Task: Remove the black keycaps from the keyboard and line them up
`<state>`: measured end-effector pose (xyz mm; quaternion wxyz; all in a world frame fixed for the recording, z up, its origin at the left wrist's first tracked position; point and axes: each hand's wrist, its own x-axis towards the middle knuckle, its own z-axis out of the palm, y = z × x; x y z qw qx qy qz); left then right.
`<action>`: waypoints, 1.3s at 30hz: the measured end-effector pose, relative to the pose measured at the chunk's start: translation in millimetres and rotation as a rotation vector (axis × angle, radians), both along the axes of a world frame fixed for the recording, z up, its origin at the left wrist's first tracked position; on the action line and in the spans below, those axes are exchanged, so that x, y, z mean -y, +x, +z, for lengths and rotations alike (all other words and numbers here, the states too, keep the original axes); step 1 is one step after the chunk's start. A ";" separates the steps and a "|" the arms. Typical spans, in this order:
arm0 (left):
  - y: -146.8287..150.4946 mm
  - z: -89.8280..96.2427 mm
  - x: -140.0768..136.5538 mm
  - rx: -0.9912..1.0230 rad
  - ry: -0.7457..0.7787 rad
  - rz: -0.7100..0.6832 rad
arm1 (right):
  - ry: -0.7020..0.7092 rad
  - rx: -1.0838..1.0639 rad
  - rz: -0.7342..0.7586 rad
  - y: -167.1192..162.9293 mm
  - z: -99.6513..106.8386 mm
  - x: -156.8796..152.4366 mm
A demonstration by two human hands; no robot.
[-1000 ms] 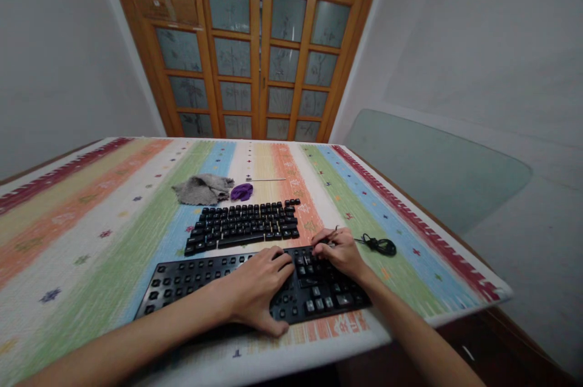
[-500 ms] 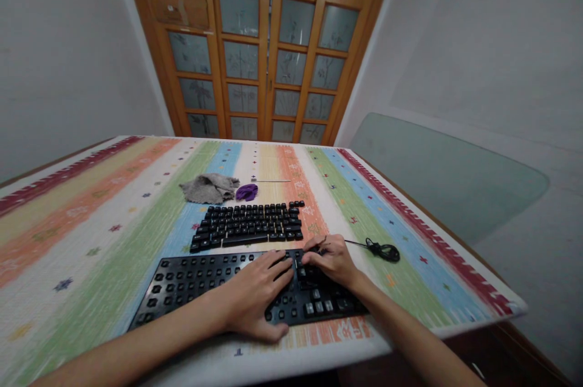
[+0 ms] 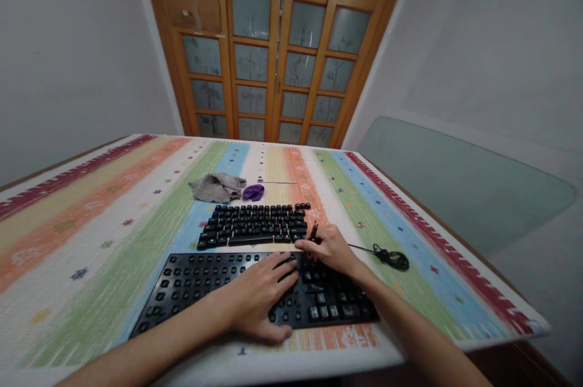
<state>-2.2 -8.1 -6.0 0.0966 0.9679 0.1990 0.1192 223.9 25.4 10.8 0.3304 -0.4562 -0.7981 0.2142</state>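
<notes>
A black keyboard point(image 3: 195, 280) lies along the table's near side, with bare switches over its left and middle parts and keycaps still on its right end. My left hand point(image 3: 262, 296) rests spread on the keyboard, fingers on the middle and thumb at the front edge. Above the keyboard's upper right part, my right hand point(image 3: 330, 247) is closed on a small, thin dark tool, which looks like a keycap puller point(image 3: 314, 230); its tip sticks up past the fingers. Loose black keycaps point(image 3: 255, 224) stand in rows just behind the keyboard.
Behind the keycaps lie a grey cloth point(image 3: 217, 186), a purple cloth bundle point(image 3: 253, 192) and a thin rod point(image 3: 279, 181). The coiled cable point(image 3: 390, 257) is to the right. A striped tablecloth point(image 3: 113, 259) covers the table. Wooden glazed doors point(image 3: 277, 59) stand beyond.
My right hand has lifted slightly off the keys and turned, bringing the dark tool upright into view. My left hand stays on the keyboard. The whole view has shifted a little.
</notes>
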 end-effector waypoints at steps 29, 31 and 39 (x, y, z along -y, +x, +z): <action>40.5 36.9 -72.7 0.512 -0.717 0.076 | -0.102 -0.435 0.161 23.4 14.4 -39.4; 46.6 34.2 -81.0 0.545 -0.755 0.051 | -0.070 -0.431 0.154 26.9 15.3 -39.2; 64.1 34.9 -98.9 0.508 -0.648 -0.006 | 0.104 -0.367 0.048 39.3 15.7 -33.1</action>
